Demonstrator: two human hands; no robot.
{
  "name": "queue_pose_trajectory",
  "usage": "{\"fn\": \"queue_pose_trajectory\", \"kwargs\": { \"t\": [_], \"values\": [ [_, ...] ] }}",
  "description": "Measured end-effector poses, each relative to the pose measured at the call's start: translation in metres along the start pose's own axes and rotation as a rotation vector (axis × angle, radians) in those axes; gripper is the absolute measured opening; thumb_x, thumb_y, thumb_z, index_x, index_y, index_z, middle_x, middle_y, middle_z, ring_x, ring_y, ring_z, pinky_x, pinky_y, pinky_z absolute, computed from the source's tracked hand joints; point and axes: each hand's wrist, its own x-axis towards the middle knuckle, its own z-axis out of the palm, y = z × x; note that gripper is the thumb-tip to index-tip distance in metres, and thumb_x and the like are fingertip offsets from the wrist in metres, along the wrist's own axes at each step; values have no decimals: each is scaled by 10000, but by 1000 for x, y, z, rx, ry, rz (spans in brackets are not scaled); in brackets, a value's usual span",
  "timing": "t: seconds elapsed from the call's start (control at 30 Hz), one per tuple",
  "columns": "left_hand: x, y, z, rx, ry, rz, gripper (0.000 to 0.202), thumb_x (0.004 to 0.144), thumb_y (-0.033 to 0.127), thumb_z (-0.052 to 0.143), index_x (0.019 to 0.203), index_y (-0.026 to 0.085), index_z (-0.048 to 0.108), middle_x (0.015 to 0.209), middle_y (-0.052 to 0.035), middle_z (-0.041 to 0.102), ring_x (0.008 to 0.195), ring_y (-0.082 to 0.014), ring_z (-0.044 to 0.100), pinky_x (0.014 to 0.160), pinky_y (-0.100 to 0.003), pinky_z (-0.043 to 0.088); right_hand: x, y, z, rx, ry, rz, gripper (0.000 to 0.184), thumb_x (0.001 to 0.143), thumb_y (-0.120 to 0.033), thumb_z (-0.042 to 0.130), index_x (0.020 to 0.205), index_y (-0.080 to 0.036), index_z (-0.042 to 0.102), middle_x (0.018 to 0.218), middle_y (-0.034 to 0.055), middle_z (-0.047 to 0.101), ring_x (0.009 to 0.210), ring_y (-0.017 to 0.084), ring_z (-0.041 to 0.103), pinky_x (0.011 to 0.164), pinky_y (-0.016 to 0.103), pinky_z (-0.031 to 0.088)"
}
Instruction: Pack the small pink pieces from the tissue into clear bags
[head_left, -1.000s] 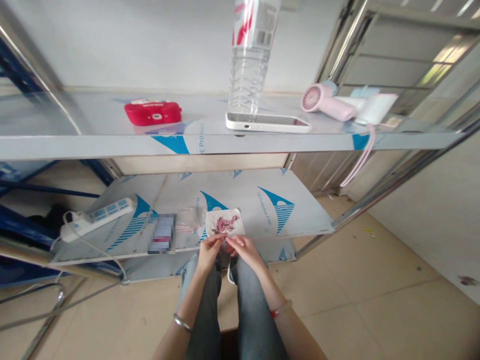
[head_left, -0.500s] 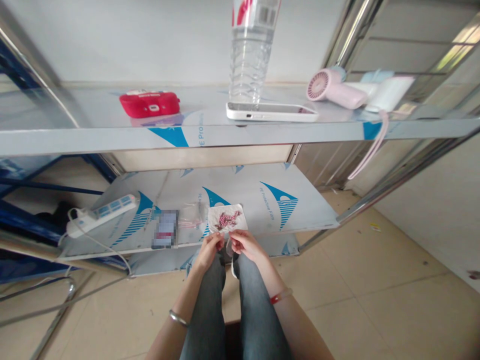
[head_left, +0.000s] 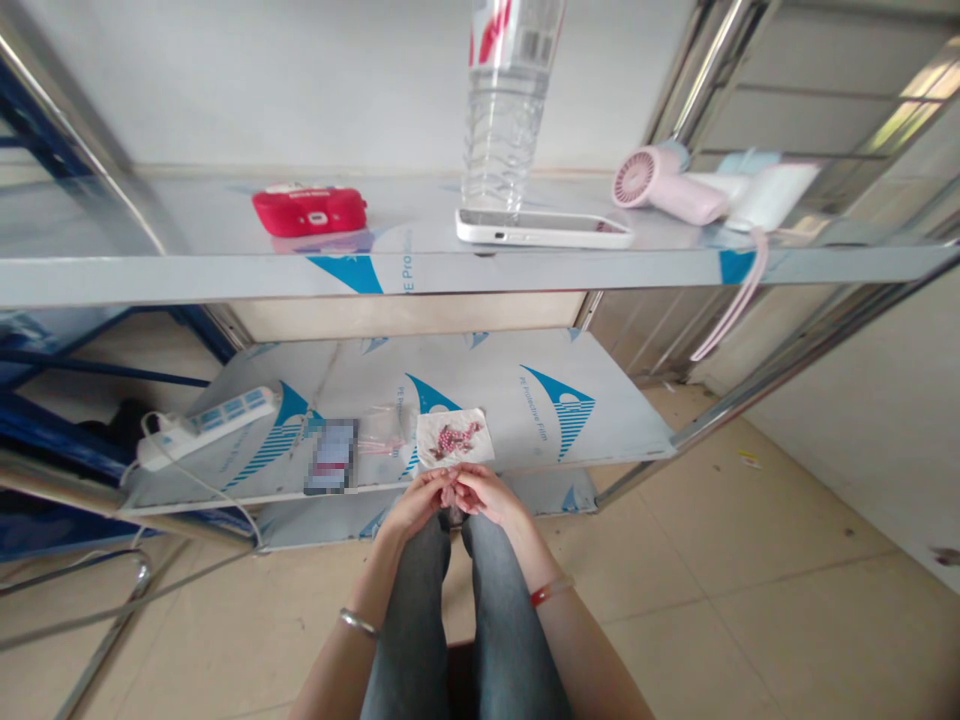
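Pinching narrowly above the jeans (head_left: 506, 610), left hand (head_left: 421, 500) and right hand (head_left: 484, 495) meet at the fingertips; whether they hold anything, I cannot tell! Just beyond, on the lower shelf (head_left: 495, 370), a white tissue (head_left: 430, 428) carries a small heap of reddish beads (head_left: 455, 440). Look left: a clear plastic bag (head_left: 381, 428) beside it, then a smartphone (head_left: 334, 455), then a white power strip (head_left: 232, 412). Higher, on the upper shelf (head_left: 412, 215), it's a red earbud case (head_left: 311, 212) at left, a white-cased phone (head_left: 544, 232) before a water bottle (head_left: 501, 140), and a pink handheld fan (head_left: 671, 188) at right.
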Motion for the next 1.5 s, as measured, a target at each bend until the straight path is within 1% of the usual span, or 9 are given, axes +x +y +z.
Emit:
{"fn": "queue_pose_trajectory", "kwargs": {
  "t": [0.13,0.27,0.53,0.77,0.93,1.13,1.3,1.4,1.5],
  "values": [
    [0,-2,-2,-117,-65,-27,245,723,356,650,626,135,614,570,0,551,509,-77,456,529,-209,365,-1,-3,3,24,-3,19,246,717,-378,614,635,-160,531,499,-53,471,366,41,375,341,174,206],
    [3,-7,1,-65,66,40,321,732,361,602,499,157,519,472,15,487,452,-75,427,504,-211,357,0,-1,8,-5,71,3,266,724,-350,576,560,-174,463,460,-63,431,337,46,385,324,176,211],
    [-5,-2,4,417,171,194,332,767,335,509,477,178,471,451,1,529,439,-108,481,485,-220,358,4,10,9,-281,192,-75,249,742,-384,525,596,-184,497,452,-41,484,355,82,441,315,179,283],
    [-7,-4,-3,728,469,377,252,760,279,508,538,179,440,493,49,418,481,-89,416,491,-200,307,0,18,14,-636,407,-299,255,749,-327,524,563,-205,398,472,-52,410,405,97,432,390,199,303],
    [-8,-7,2,824,457,507,49,794,224,519,765,195,545,747,-2,575,671,-131,564,606,-224,443,0,23,16,-844,561,-533,265,831,-319,461,599,-197,419,517,-38,419,485,104,417,497,218,314],
    [-2,-19,3,966,464,613,253,813,121,458,931,197,668,1169,-100,590,1087,-228,553,952,-384,439,1,29,20,-945,624,-653,233,870,-286,426,662,-196,481,595,-4,496,539,122,459,543,226,352],
    [4,-25,5,1005,477,625,353,830,144,481,1135,233,635,1268,-94,550,1166,-252,521,987,-417,430,0,26,23,-770,666,-657,166,821,-297,518,694,-193,543,665,18,558,629,143,530,593,240,426],
    [7,-22,7,1054,507,704,441,853,157,481,1279,258,534,1292,-91,535,1185,-243,504,987,-422,430,4,19,21,-375,679,-530,207,716,-325,660,862,-195,590,868,42,623,785,169,592,620,243,481],
    [13,-16,11,1134,515,786,402,868,199,499,1260,268,551,1281,-92,546,1175,-245,509,972,-426,437,13,10,13,151,512,-255,408,693,-392,687,1041,-211,575,956,42,644,791,174,619,638,277,521]
  ]
}}
